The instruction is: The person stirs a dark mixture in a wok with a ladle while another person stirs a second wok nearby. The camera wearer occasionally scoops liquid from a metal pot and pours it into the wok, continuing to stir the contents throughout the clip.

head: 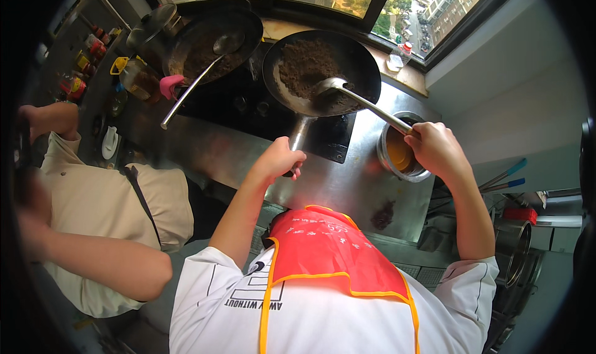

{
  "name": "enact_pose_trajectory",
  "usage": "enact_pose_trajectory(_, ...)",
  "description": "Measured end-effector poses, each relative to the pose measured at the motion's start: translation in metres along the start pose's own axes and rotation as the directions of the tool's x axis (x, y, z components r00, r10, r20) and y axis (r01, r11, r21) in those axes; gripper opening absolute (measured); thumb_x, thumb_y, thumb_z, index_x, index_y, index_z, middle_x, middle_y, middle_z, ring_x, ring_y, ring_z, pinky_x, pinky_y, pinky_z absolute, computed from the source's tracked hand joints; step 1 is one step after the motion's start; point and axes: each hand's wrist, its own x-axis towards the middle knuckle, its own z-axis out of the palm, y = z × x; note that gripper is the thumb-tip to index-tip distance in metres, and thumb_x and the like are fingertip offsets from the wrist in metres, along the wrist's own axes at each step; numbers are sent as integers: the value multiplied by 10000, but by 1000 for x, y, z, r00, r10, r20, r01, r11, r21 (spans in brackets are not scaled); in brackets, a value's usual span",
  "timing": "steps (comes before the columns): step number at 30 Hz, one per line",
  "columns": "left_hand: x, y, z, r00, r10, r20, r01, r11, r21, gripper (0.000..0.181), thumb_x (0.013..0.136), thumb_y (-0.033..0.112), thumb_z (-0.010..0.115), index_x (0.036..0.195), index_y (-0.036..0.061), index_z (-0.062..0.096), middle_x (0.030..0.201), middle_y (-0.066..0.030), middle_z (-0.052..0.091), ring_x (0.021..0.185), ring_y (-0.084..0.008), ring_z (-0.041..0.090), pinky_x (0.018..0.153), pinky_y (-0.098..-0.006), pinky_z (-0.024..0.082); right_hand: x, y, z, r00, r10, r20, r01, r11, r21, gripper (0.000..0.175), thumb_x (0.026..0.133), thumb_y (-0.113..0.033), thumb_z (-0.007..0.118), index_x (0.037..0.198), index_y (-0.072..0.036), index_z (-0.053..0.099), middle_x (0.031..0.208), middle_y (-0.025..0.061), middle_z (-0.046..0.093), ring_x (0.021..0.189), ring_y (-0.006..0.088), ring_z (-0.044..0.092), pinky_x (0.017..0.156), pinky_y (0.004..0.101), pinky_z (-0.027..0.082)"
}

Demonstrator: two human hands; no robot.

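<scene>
My left hand (281, 157) is closed around the handle of a black wok (372, 74) on the stove. In my right hand (437, 148) is the long handle of a metal ladle (331, 85), its bowl resting in the brown crumbly food (309, 63) inside the wok. Below my right hand stands a metal pot (383, 151) with orange-brown liquid in it, partly hidden by the hand. A dark patch of spilled bits (382, 215) lies on the steel counter (335, 186) near its front edge.
A second wok (253, 28) with a ladle (191, 91) and a pink cloth (171, 86) stands left on the black stove (223, 114). An oil jug (138, 80) and lidded pot (153, 30) are beside it. Another person (111, 200) stands close at left. A plastic bottle (398, 58) sits on the sill.
</scene>
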Motion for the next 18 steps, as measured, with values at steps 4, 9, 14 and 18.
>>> enact_pose_trajectory(4, 1, 5, 0, 1000, 0, 0, 0, 999, 46, 204, 857, 34, 652, 922, 2, 461, 687, -96, 591, 518, -163, 604, 452, -314, 500, 14, 6, 60, 994, 13, -106, -10, 999, 31, 277, 993, -295, 621, 1013, -53, 753, 913, 209, 736, 855, 395, 713, 791, 495, 557)
enact_pose_trajectory(9, 2, 4, 0, 999, 3, -45, 1, 996, 84, 193, 856, 20, 643, 916, 26, 461, 687, -86, 588, 515, -155, 596, 460, -311, 503, 9, 6, 120, 985, -5, -170, 20, 996, 84, 289, 1006, -307, 604, 972, -33, 689, 799, 238, 705, 732, 422, 710, 685, 517, 563)
enact_pose_trajectory(14, 5, -1, 2, 999, 37, -4, -37, 996, 82, 202, 819, -10, 636, 909, -7, 456, 680, -108, 592, 531, -178, 621, 454, -323, 513, 15, -9, 152, 981, 26, -193, -1, 992, 129, 311, 1010, -317, 605, 986, -13, 671, 805, 243, 706, 759, 434, 712, 695, 530, 565)
enact_pose_trajectory(18, 7, -6, 5, 999, 54, -8, -53, 996, 68, 190, 819, -7, 641, 895, -3, 467, 692, -101, 593, 532, -179, 621, 457, -321, 515, 25, -19, 169, 975, 65, -212, -19, 977, 211, 300, 1011, -307, 604, 1001, -13, 665, 801, 247, 705, 759, 443, 708, 704, 535, 564)
